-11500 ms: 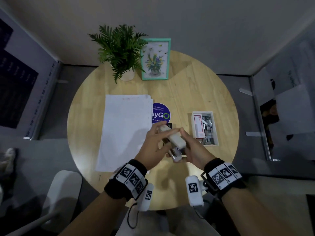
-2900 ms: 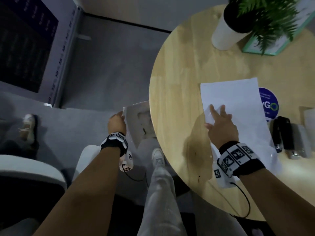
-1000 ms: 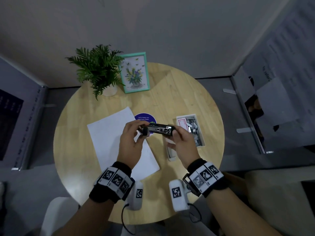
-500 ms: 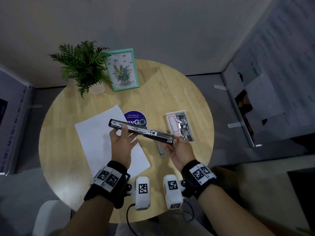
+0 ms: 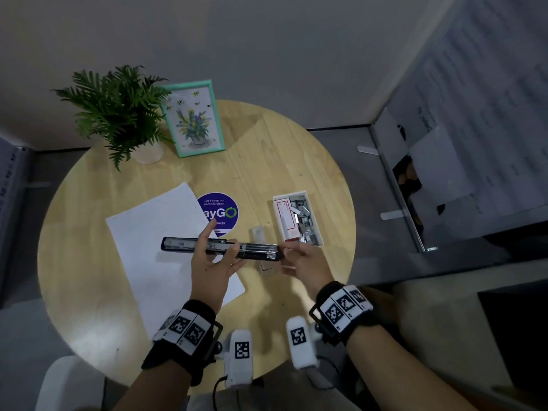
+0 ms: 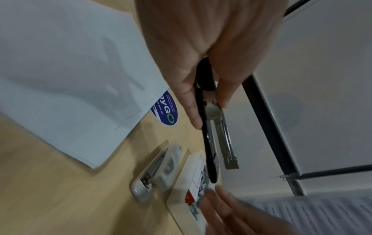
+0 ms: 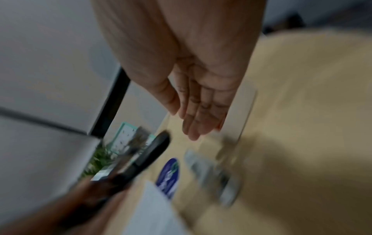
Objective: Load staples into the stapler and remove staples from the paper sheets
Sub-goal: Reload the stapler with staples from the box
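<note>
My left hand [image 5: 224,239] pinches a black stapler [image 5: 181,244] at its hinge and holds it above the table, swung fully open and roughly level. In the left wrist view the thumb and fingers of my left hand [image 6: 210,111] clamp the hinge, and the black stapler [image 6: 210,155] shows its metal staple channel pointing away. My right hand [image 5: 292,254] hovers at the stapler's right end with straight fingers and holds nothing. The right wrist view is blurred but shows my right hand [image 7: 193,124] flat. White paper sheets [image 5: 154,232] lie on the left. A box of staples [image 5: 296,221] sits to the right.
A white stapler [image 6: 157,171] lies on the round wooden table [image 5: 89,292] between the sheets and the staple box. A purple sticker [image 5: 221,210] is on the tabletop. A potted plant [image 5: 118,114] and a framed picture [image 5: 194,120] stand at the far edge.
The black stapler was swung open from folded, then levelled out. My right hand, which held its right end half a second ago, has let go and opened.
</note>
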`<state>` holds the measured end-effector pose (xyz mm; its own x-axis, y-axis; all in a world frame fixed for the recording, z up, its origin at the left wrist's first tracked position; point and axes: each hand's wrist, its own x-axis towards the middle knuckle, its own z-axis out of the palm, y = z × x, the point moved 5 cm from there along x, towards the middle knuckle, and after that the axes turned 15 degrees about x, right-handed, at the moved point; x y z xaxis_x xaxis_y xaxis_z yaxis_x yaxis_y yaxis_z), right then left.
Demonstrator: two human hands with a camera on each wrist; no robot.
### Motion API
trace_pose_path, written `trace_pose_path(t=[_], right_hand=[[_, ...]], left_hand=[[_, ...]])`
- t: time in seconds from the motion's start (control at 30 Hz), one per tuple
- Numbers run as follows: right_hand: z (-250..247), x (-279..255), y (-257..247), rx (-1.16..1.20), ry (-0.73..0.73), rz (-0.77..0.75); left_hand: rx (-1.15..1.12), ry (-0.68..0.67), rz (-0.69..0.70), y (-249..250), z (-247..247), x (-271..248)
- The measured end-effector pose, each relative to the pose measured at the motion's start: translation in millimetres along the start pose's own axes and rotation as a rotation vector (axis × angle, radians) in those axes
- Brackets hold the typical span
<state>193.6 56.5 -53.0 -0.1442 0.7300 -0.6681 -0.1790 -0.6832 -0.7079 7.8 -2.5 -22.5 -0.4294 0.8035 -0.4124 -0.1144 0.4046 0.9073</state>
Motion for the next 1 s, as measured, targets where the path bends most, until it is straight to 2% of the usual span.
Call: trace_pose_path(t=[0.07,0.13,0.2,0.37,0.73,0.9,1.0], right_hand=[[-21,15,-17,-0.424,0.058,-0.162],[-39,28,-34,-0.758,0.147,-0.244],[-49,42,-45,-0.975,0.197,-0.223],[-34,72,-42,-1.369,0.08,-0.179],[-16,94,-29,-1.539,0.066,-0.154],[-23,92,-30,-1.357,0.08,-0.164],[-31,88,-34,-1.106,0.119,-0.191]], left_hand=[[0.023,0.04,0.02,0,-5,1],[0.041,0.063,0.036,-1,-10,1],[0.039,0.078,0.035,-3,-14,1],[0.037,0.122,0.014,-9,-20,0],[0.053,0.117,0.007,-8,-13,4],[0.026,0.114,-0.011,-10,-10,7],[0.018,0.11,-0.015,-7,-8,8]])
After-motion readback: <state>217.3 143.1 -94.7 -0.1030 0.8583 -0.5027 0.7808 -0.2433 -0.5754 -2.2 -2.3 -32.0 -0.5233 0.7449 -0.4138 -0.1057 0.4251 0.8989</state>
